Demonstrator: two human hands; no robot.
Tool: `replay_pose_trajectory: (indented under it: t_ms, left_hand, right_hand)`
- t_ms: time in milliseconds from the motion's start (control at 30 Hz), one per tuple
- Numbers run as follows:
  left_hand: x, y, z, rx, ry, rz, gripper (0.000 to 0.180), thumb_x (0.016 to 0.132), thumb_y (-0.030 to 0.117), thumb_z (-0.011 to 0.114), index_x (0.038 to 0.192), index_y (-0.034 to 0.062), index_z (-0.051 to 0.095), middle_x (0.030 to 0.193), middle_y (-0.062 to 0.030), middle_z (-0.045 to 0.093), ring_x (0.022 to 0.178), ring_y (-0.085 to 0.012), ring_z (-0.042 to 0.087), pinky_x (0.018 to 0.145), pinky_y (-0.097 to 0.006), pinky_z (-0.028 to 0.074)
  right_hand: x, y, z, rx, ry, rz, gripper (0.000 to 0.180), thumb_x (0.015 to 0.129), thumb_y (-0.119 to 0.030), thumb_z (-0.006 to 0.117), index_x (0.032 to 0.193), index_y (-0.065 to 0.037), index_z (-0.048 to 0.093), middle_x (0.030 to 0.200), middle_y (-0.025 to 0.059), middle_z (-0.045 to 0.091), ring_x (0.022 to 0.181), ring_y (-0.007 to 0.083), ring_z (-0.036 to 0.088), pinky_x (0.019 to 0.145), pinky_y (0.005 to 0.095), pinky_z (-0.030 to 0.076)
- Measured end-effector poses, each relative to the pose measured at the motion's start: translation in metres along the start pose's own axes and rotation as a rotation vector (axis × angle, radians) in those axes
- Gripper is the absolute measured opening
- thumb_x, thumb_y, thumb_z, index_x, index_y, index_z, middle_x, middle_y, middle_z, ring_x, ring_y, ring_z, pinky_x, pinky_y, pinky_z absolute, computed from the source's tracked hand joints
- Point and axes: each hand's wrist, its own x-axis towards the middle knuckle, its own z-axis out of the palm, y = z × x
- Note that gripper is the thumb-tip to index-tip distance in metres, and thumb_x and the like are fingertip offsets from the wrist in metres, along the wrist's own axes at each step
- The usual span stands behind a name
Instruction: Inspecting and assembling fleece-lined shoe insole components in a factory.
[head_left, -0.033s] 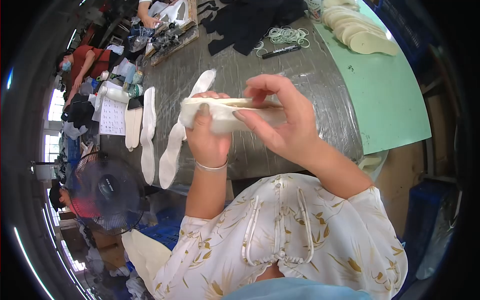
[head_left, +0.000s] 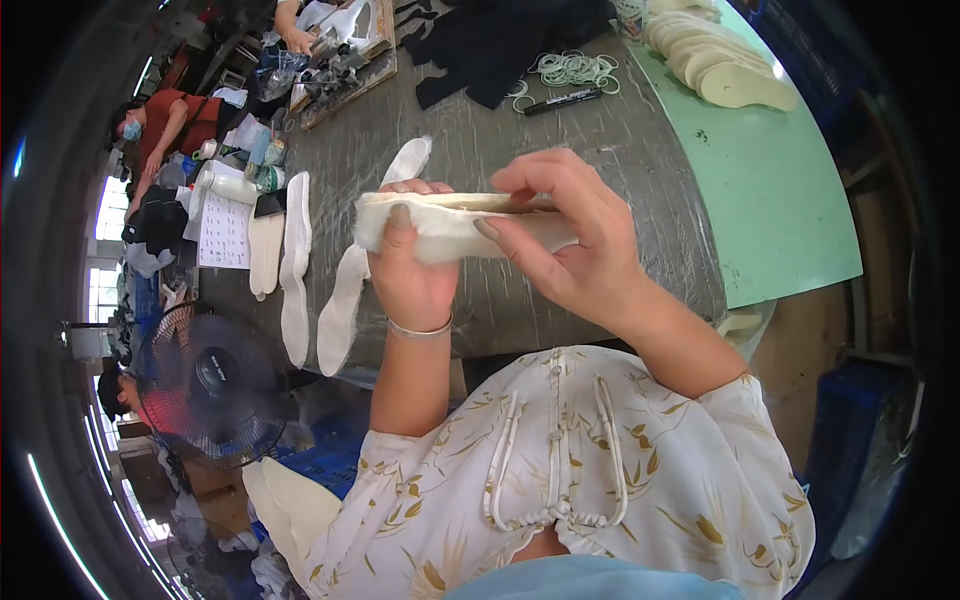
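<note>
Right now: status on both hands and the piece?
Left hand gripping the fleecy white insole from below. Right hand pinching its top edge. Held above the grey table; nothing in the way.

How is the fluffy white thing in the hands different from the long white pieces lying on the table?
The fluffy white padded insole is thick, and held up edge-on by both hands. The flat white sole-shaped strips are thin and lie untouched on the grey table. Both are whitish and long, shaped like shoe soles.

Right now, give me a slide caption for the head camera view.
Both hands, left hand and right hand, hold a fleecy white insole above a grey worktable.
</note>
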Motion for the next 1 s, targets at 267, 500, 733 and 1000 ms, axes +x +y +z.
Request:
replay_pose_trajectory:
  t_ms: [267,500,733,1000]
  left_hand:
    - [0.006,-0.006,-0.011,-0.041,-0.078,0.037,0.027,0.09,0.022,0.071,0.108,0.0087,0.057,0.103,-0.0081,0.058,0.104,-0.0293,0.054,0.091,-0.045,0.046]
    - [0.006,-0.005,-0.017,-0.006,-0.207,0.058,0.024,0.09,0.023,0.07,0.107,0.0113,0.057,0.103,-0.0052,0.056,0.104,-0.0278,0.054,0.095,-0.046,0.045]
    - [0.007,-0.005,-0.016,-0.01,-0.324,0.1,0.035,0.089,0.029,0.071,0.114,0.0127,0.055,0.112,-0.004,0.054,0.112,-0.0279,0.054,0.103,-0.05,0.044]
    - [-0.009,-0.032,-0.028,-0.014,0.068,-0.199,0.049,0.087,0.008,0.071,0.131,0.0054,0.049,0.124,-0.0076,0.058,0.114,-0.0239,0.058,0.102,-0.043,0.046]
  right_hand:
    - [-0.007,0.012,-0.007,-0.275,-0.046,-0.168,0.018,0.073,-0.006,0.077,0.087,-0.008,0.067,0.095,0.0053,0.063,0.083,0.0248,0.059,0.073,0.0353,0.045]
    - [-0.003,0.013,-0.004,-0.197,-0.079,-0.106,0.014,0.076,-0.004,0.074,0.083,-0.005,0.061,0.094,0.0079,0.066,0.082,0.0261,0.063,0.075,0.0357,0.047]
    - [0.001,0.014,0.004,-0.19,-0.016,-0.171,0.017,0.073,-0.002,0.074,0.08,-0.006,0.06,0.082,0.0067,0.066,0.072,0.0256,0.063,0.066,0.0354,0.05]
    - [-0.004,0.019,-0.003,-0.054,-0.089,0.015,0.043,0.081,-0.006,0.075,0.121,-0.002,0.059,0.091,0.0113,0.069,0.076,0.0221,0.069,0.069,0.0315,0.056]
